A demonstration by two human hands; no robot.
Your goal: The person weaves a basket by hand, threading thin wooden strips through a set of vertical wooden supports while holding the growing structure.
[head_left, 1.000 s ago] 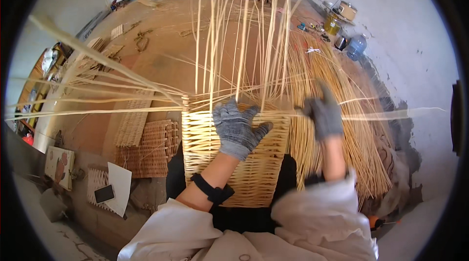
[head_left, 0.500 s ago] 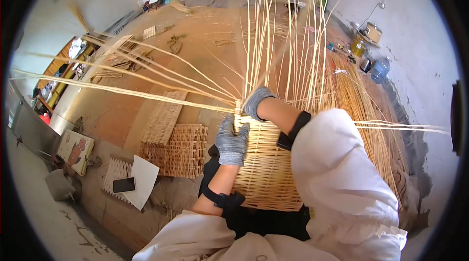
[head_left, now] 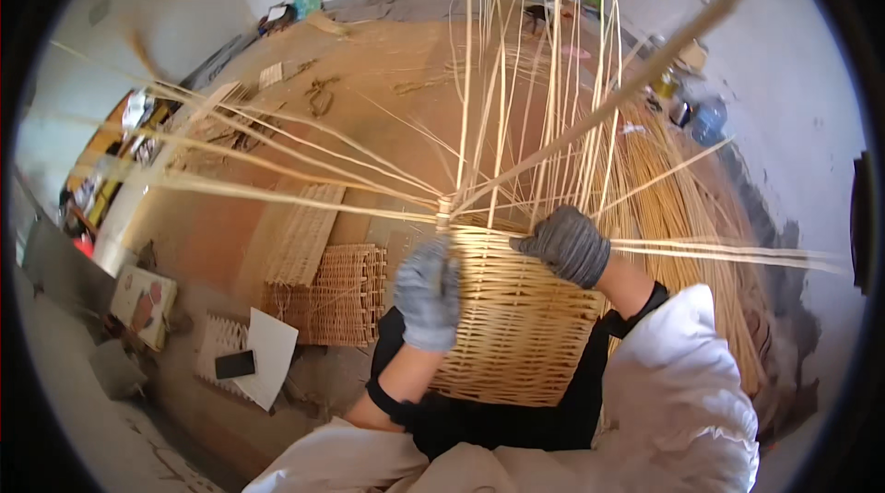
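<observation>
A partly woven wicker basket (head_left: 516, 327) rests on my lap, with long pale stakes (head_left: 466, 96) standing up from its top edge and others fanning out sideways. My left hand (head_left: 426, 295), in a grey knit glove, is at the basket's upper left corner, blurred, so its finger shape is unclear. My right hand (head_left: 562, 249), gloved alike, is curled closed on the top edge at the right. A thicker strand (head_left: 664, 50) slants from near the left corner up to the upper right, blurred at its far end.
Flat woven panels (head_left: 327, 295), a white sheet (head_left: 272, 364) and a dark phone (head_left: 235, 364) lie at left. A long bundle of canes (head_left: 673, 198) lies at right, near a blue water jug (head_left: 710, 119). A cluttered wooden shelf (head_left: 101, 161) stands along the left wall.
My left hand has shifted from the middle of the top edge to the left corner. My right hand went leftward to that corner, then back right. A strand now slants up to the upper right.
</observation>
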